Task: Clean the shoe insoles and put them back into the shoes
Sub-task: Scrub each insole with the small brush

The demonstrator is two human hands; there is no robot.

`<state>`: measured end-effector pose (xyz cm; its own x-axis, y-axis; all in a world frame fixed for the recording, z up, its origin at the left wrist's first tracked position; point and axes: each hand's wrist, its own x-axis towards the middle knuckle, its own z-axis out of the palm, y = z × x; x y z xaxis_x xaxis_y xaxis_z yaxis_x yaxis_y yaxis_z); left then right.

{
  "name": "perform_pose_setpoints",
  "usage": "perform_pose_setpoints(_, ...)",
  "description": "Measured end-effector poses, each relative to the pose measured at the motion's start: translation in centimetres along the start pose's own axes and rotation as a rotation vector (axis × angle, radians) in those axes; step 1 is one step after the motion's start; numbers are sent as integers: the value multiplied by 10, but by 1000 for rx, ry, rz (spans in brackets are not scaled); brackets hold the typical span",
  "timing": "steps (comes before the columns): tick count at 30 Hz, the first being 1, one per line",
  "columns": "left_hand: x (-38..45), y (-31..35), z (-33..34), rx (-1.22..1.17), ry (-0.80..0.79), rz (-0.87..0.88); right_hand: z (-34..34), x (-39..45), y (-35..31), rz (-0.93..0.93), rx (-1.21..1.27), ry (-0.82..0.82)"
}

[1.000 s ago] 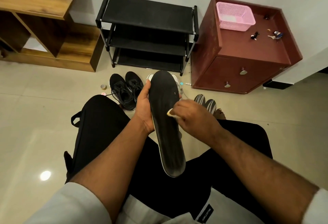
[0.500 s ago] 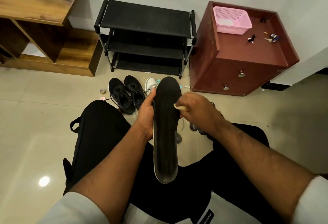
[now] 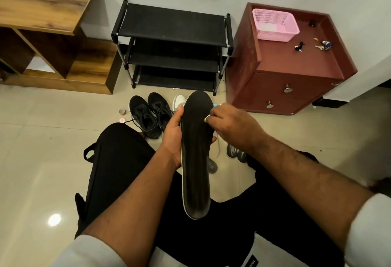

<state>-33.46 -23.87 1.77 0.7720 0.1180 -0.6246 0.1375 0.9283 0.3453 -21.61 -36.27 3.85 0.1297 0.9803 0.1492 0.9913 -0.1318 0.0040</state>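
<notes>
A long black insole (image 3: 195, 160) with a pale edge stands upright over my lap. My left hand (image 3: 172, 134) grips it from the left side, around its upper half. At the insole's right edge near the toe, my right hand (image 3: 231, 128) pinches a small pale wipe (image 3: 207, 119) against it. A pair of black sneakers (image 3: 148, 116) sits on the floor just beyond my left knee. A white shoe (image 3: 178, 102) peeks out behind the insole's toe. Grey insoles (image 3: 236, 153) lie on the floor under my right wrist.
A black three-tier shoe rack (image 3: 172, 48) stands against the wall ahead. To its right is a maroon cabinet (image 3: 294, 80) with a pink basket (image 3: 275, 25) and keys on top. A wooden shelf unit (image 3: 53, 40) is at the left. Small round items (image 3: 122, 116) lie near the sneakers.
My right hand with the wipe has slid up the insole from its middle towards the toe. The insole has turned more upright in my left hand.
</notes>
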Motion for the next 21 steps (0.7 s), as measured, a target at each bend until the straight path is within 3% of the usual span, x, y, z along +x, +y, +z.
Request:
perform_pose_setpoints(8,3,0,2,48,-15,-8,1,-12,9,101,-145,-259)
perform_pose_setpoints(11,5,0,-1,49,-22,-2,-2,-15,15,145,-117,-158)
perform_pose_setpoints(15,2,1,-1,53,-16,17,3,-5,1,47,-75,-60)
perform_pose_setpoints(17,1,1,-1,66,-12,25,5,-3,-2,42,-85,-102)
perform_pose_setpoints(19,2,1,-2,55,-10,38,6,-5,6,153,-127,-212)
perform_pose_setpoints(21,3,1,-4,46,-11,46,3,-9,12,248,-124,-217)
